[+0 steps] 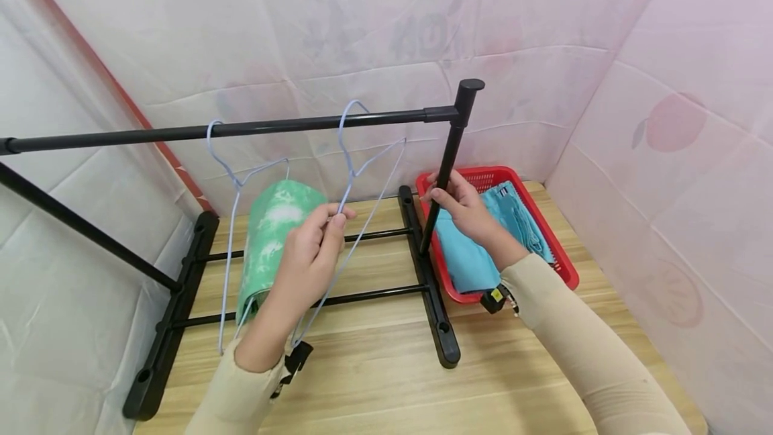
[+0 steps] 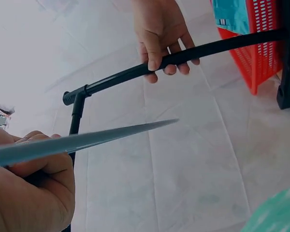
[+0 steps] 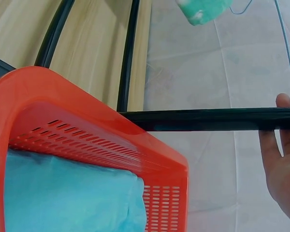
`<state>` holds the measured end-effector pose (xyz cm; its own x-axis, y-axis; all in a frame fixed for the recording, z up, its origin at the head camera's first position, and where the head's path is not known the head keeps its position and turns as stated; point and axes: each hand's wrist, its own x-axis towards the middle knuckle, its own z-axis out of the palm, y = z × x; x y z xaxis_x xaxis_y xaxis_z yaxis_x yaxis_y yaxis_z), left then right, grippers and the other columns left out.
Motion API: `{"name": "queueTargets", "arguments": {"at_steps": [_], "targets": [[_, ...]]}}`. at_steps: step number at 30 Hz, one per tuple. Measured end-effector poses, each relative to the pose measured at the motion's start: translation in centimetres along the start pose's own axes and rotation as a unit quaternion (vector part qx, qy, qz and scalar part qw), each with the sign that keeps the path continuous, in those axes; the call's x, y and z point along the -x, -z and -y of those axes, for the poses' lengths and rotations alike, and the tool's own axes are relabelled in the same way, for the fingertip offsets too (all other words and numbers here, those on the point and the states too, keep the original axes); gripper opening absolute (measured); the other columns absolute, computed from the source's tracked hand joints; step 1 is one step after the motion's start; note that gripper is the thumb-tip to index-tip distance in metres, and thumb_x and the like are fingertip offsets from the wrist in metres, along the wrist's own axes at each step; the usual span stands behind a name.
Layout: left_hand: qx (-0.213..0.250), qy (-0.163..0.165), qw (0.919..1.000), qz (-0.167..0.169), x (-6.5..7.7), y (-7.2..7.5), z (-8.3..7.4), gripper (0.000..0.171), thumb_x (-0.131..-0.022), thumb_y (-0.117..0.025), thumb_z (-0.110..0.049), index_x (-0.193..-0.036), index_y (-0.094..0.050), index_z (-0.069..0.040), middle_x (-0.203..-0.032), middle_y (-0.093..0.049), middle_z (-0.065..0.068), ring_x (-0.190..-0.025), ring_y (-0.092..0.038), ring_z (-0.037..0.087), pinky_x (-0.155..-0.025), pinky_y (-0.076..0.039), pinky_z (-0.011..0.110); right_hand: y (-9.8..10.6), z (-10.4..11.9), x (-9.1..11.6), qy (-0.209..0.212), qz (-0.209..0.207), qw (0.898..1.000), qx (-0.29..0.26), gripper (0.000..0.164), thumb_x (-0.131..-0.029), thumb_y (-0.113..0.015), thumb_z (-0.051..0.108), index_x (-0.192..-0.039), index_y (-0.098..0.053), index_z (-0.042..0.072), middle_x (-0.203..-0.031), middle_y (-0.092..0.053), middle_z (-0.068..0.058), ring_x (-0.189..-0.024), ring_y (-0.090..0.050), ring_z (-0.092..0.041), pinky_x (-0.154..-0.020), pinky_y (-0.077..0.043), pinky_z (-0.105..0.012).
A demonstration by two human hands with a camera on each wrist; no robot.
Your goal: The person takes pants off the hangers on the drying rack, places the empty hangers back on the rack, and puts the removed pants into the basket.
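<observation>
My left hand (image 1: 308, 254) pinches one side of a pale blue wire hanger (image 1: 353, 172). That hanger's hook goes over the top rail (image 1: 278, 127) of a black clothes rack, and no garment hangs on it. To its left, a second hanger (image 1: 238, 184) on the same rail carries a green-and-white tie-dyed cloth (image 1: 280, 227). My right hand (image 1: 474, 213) holds the rack's right upright post (image 1: 448, 160), the thumb on one side and the fingers round the other, as the left wrist view shows.
A red plastic basket (image 1: 564, 270) with folded turquoise cloth (image 1: 465, 260) stands right of the rack's foot (image 1: 443, 334). Two lower crossbars (image 1: 374, 294) join the feet above the wooden tabletop (image 1: 374, 381). White printed sheeting (image 1: 374, 25) encloses the back and sides.
</observation>
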<state>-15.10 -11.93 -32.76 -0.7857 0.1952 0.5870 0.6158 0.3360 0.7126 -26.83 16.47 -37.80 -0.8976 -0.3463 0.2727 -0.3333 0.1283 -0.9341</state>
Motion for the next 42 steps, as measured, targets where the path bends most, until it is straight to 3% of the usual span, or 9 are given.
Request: {"name": "queueTargets", "arguments": {"at_steps": [4,11,20,23,29,33,37,42], "targets": [[0.017,0.024,0.9996,-0.005,-1.0,-0.5,0.5,0.023,-0.108,-0.043,-0.012,-0.111,-0.064,-0.003,-0.061,-0.047,0.001,-0.048,-0.040,0.011,-0.044,-0.034,0.025,-0.2,-0.1,0.0,-0.003,-0.004,1.000,0.001,0.020,-0.104,-0.051,0.008,-0.123,-0.050,0.003,-0.114,-0.057,-0.036,-0.104,-0.064,-0.029,-0.104,-0.047,-0.044],[0.056,0.065,0.9962,-0.012,-2.2,-1.0,1.4,0.028,-0.109,-0.043,-0.020,-0.113,-0.064,-0.003,-0.059,-0.045,0.005,-0.047,-0.041,0.016,-0.044,-0.034,0.026,-0.7,-0.4,-0.1,0.016,0.000,1.000,-0.003,0.023,-0.104,-0.051,0.006,-0.125,-0.048,-0.003,-0.110,-0.059,-0.034,-0.108,-0.057,-0.050,-0.100,-0.049,-0.036],[0.038,0.098,0.9943,-0.017,-2.8,-1.6,2.5,0.028,-0.108,-0.042,-0.014,-0.115,-0.063,0.003,-0.063,-0.044,0.004,-0.051,-0.038,0.013,-0.047,-0.030,0.024,-0.8,-0.5,-0.2,0.022,0.000,1.000,-0.007,0.019,-0.104,-0.051,0.004,-0.121,-0.050,-0.002,-0.108,-0.061,-0.032,-0.106,-0.058,-0.049,-0.098,-0.050,-0.031],[0.034,0.108,0.9935,-0.014,-3.0,-1.7,2.2,0.027,-0.108,-0.041,-0.009,-0.115,-0.062,0.007,-0.062,-0.043,0.005,-0.050,-0.036,0.011,-0.046,-0.028,0.023,-0.6,-1.4,-0.5,0.021,0.001,1.000,-0.006,0.018,-0.104,-0.051,0.004,-0.121,-0.050,0.000,-0.109,-0.060,-0.032,-0.106,-0.060,-0.046,-0.098,-0.050,-0.032],[0.039,0.123,0.9916,0.002,-3.2,-1.5,0.0,0.025,-0.107,-0.041,-0.004,-0.112,-0.060,0.010,-0.063,-0.045,0.010,-0.050,-0.034,0.008,-0.045,-0.029,0.022,-0.3,-3.1,-1.0,0.032,-0.003,0.999,-0.008,0.017,-0.103,-0.051,0.004,-0.121,-0.051,0.003,-0.108,-0.061,-0.031,-0.105,-0.062,-0.042,-0.097,-0.050,-0.030],[0.042,0.129,0.9908,0.004,-3.1,-1.6,0.1,0.024,-0.106,-0.042,-0.004,-0.113,-0.060,0.010,-0.063,-0.047,0.017,-0.050,-0.035,0.008,-0.045,-0.029,0.023,-0.4,-3.2,-1.1,0.040,-0.005,0.999,-0.006,0.017,-0.104,-0.052,0.007,-0.120,-0.051,0.003,-0.106,-0.063,-0.026,-0.104,-0.062,-0.043,-0.096,-0.051,-0.031],[0.042,0.135,0.9900,0.000,-2.9,-1.8,0.2,0.024,-0.106,-0.043,-0.003,-0.113,-0.060,0.011,-0.061,-0.046,0.010,-0.048,-0.035,0.007,-0.044,-0.028,0.021,-0.5,-3.2,-1.0,0.040,-0.007,0.999,0.001,0.019,-0.104,-0.053,0.011,-0.120,-0.050,0.002,-0.105,-0.063,-0.022,-0.103,-0.063,-0.038,-0.097,-0.051,-0.035],[0.044,0.136,0.9897,0.003,-2.4,-2.6,2.6,0.026,-0.108,-0.043,-0.011,-0.117,-0.061,0.005,-0.060,-0.046,0.004,-0.046,-0.036,0.009,-0.042,-0.028,0.022,-0.3,-3.3,-1.0,0.038,-0.009,0.999,0.003,0.018,-0.104,-0.053,0.012,-0.119,-0.050,0.004,-0.106,-0.063,-0.023,-0.104,-0.062,-0.041,-0.098,-0.051,-0.036]]}}
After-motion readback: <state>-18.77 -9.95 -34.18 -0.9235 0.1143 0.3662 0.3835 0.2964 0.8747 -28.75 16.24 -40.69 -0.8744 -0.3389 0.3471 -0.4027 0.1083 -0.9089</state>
